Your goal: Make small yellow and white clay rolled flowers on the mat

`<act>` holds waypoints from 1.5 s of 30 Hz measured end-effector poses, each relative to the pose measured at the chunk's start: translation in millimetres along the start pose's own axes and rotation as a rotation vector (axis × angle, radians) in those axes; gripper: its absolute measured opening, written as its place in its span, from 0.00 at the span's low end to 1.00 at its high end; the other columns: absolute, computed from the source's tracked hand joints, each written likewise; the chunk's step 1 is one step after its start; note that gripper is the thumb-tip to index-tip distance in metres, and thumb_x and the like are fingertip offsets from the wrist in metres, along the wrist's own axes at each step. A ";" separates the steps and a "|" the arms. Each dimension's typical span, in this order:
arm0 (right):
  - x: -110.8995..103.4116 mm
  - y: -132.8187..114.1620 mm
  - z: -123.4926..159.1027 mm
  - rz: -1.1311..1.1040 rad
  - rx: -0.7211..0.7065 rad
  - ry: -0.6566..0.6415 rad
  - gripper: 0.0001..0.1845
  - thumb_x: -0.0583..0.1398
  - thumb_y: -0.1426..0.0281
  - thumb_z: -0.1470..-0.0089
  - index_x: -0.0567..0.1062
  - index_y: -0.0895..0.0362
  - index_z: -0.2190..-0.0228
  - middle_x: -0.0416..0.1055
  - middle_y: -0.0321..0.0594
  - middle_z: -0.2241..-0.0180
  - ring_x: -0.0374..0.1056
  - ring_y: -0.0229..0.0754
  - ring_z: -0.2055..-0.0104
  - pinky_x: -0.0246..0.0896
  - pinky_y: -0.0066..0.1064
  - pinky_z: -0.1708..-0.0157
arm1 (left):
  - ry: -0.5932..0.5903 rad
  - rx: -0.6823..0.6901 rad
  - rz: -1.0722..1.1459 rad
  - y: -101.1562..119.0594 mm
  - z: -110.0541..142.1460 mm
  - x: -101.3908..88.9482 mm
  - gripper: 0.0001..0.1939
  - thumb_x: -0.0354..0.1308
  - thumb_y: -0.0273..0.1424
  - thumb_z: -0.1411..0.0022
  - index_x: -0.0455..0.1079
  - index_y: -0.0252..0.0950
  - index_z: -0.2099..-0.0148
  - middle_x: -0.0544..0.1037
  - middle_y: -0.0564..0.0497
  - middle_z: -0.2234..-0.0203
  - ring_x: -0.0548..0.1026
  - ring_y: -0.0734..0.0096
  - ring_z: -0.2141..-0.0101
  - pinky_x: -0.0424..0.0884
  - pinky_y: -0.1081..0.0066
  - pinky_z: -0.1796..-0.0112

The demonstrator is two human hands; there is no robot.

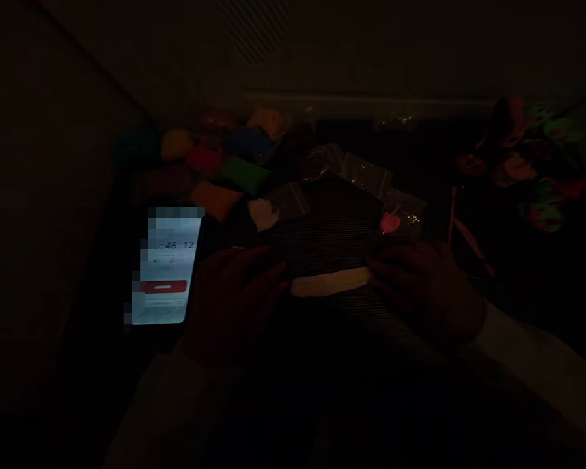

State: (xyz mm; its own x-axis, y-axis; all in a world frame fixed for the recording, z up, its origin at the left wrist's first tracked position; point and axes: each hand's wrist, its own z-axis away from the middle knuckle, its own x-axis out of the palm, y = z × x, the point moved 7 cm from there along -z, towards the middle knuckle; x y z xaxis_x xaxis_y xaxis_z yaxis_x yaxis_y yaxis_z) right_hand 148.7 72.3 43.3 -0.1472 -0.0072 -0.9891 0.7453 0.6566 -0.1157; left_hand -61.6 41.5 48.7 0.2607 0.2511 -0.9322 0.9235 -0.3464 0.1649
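In very dim light, a flat pale yellow strip, apparently modelling clay [329, 283], lies across a dark ribbed surface between my hands. My right hand [422, 286] has its fingertips at the strip's right end and seems to pinch it; shadow hides the thumb's exact contact. Just short of the left end is my left hand [237, 296], fingers stretched out and apart, with nothing visible in them. Beyond the strip are a white lump of clay [264, 214] by a clear bag and a pink piece [390, 221] on another clear bag.
A lit phone [163, 270] showing a timer lies left of my left hand. Several coloured clay packets [217, 198] are heaped at the back left. Clear zip bags [366, 174] lie behind the strip. Pink modelling tools [473, 244] and small colourful figures [517, 166] are at right.
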 end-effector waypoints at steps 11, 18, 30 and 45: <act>-2.7 -1.4 0.5 -0.161 0.015 0.019 0.12 0.55 0.66 0.48 0.70 0.55 0.61 0.71 0.40 0.61 0.64 0.43 0.60 0.52 0.38 0.61 | -0.127 -0.004 0.141 31.4 -8.0 16.8 0.17 0.53 0.35 0.44 0.66 0.39 0.52 0.71 0.48 0.57 0.64 0.59 0.55 0.60 0.57 0.56; -11.4 -5.0 -2.7 -0.316 0.091 0.051 0.06 0.55 0.71 0.48 0.69 0.56 0.65 0.72 0.38 0.67 0.64 0.40 0.64 0.54 0.35 0.62 | -0.191 0.050 0.285 56.5 -32.1 23.9 0.19 0.53 0.36 0.45 0.64 0.37 0.51 0.72 0.49 0.57 0.65 0.61 0.55 0.59 0.57 0.56; -33.9 -16.8 14.0 -0.343 -0.153 0.235 0.13 0.55 0.78 0.51 0.68 0.56 0.62 0.72 0.41 0.63 0.67 0.41 0.60 0.58 0.40 0.59 | 0.014 0.225 0.239 54.8 -15.2 5.0 0.09 0.51 0.27 0.44 0.67 0.34 0.60 0.75 0.50 0.68 0.70 0.70 0.67 0.65 0.65 0.65; -54.5 -30.0 30.7 -0.445 -0.121 0.303 0.14 0.57 0.76 0.52 0.68 0.55 0.61 0.71 0.43 0.61 0.67 0.42 0.58 0.67 0.34 0.64 | 0.281 0.167 0.334 58.7 0.5 -40.7 0.19 0.54 0.22 0.48 0.63 0.40 0.53 0.71 0.48 0.63 0.69 0.64 0.60 0.70 0.62 0.63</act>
State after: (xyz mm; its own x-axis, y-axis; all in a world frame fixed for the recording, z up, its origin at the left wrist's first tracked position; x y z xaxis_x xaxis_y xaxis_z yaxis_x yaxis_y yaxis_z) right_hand 154.3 29.9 97.9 -0.6249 -0.0981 -0.7745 0.4910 0.7220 -0.4876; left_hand -18.1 10.4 96.2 0.6234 0.3283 -0.7096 0.7241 -0.5850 0.3654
